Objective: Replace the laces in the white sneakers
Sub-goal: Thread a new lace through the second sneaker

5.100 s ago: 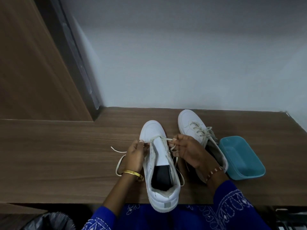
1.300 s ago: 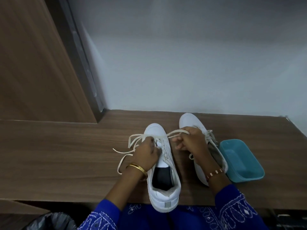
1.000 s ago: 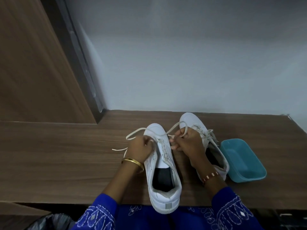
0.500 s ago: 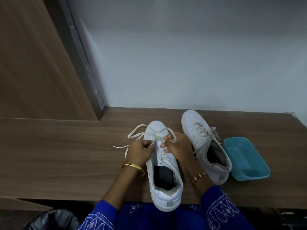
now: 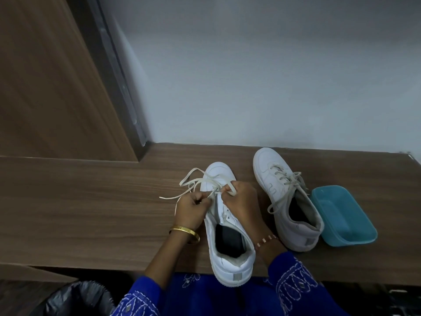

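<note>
Wood-grain counter (image 5: 91, 201); pale wall (image 5: 273, 76); brown panel (image 5: 45, 87) left

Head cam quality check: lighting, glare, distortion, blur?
Head view: dim, even light, no glare; wide-angle lens bows the brown wooden tabletop edges; the near white sneaker, cream lace and both hands stay fairly sharp.

The sneaker (image 5: 230, 238) between the hands looked like smooth white leather with a fuzzy lining. Its flat lace (image 5: 193, 181), beyond the left hand (image 5: 192, 209), seemed woven cloth. The tub (image 5: 341, 215) far right of the right hand (image 5: 241, 201) was matt plastic. The table (image 5: 91, 213) was wood grain, matt.
</note>
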Demonstrator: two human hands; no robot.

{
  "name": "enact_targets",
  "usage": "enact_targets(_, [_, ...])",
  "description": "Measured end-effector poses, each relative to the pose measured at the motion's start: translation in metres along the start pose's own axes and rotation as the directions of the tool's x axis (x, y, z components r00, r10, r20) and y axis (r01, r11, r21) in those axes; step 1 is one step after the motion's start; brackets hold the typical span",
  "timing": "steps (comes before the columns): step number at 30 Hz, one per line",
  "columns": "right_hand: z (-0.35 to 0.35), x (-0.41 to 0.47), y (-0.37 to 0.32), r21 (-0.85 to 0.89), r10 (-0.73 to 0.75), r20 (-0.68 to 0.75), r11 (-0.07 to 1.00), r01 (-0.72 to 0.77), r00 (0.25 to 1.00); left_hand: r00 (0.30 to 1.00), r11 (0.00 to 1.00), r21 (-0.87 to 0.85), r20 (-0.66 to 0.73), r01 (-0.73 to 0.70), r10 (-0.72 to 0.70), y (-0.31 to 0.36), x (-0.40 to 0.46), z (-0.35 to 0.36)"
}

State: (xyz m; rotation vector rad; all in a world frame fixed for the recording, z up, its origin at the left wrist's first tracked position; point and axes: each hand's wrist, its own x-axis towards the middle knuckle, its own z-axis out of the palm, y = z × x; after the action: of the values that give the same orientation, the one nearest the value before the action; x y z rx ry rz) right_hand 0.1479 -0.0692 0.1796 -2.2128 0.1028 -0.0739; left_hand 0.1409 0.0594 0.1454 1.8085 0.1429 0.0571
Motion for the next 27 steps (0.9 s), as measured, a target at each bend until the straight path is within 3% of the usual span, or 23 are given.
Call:
enact_targets(9, [0.006, -0.002, 0.002, -0.135, -0.106, -0.015, 0.985, 0.103, 0.994, 0.998, 0.996, -0.076, 0.017, 0.056, -0.055, 0.003, -0.003, 0.002])
enact_targets(13, [0.009, 0.000, 0.002, -0.110, -0.082, 0.012, 0.990, 0.082, 0.997, 0.997, 0.994, -0.086, 0.014, 0.071, -0.070, 0.003, -0.004, 0.001])
enact_targets(18, [0.011, 0.003, 0.003, -0.040, -0.034, 0.007, 0.999, 0.034, 0.999, 0.977, 0.946, -0.245, 0.012, 0.211, -0.215, 0.005, -0.001, 0.003])
enact_targets(24, [0.001, 0.003, 0.003, 0.024, -0.027, 0.022, 0.999, 0.026, 0.999, 0.989, 0.994, 0.030, -0.108, 0.105, -0.101, 0.007, 0.005, 0.004])
enact_targets(27, [-0.007, -0.009, 0.003, -0.087, -0.111, -0.019, 0.990, 0.109, 0.994, 0.974, 0.983, -0.088, -0.144, 0.162, -0.173, 0.004, 0.009, 0.001])
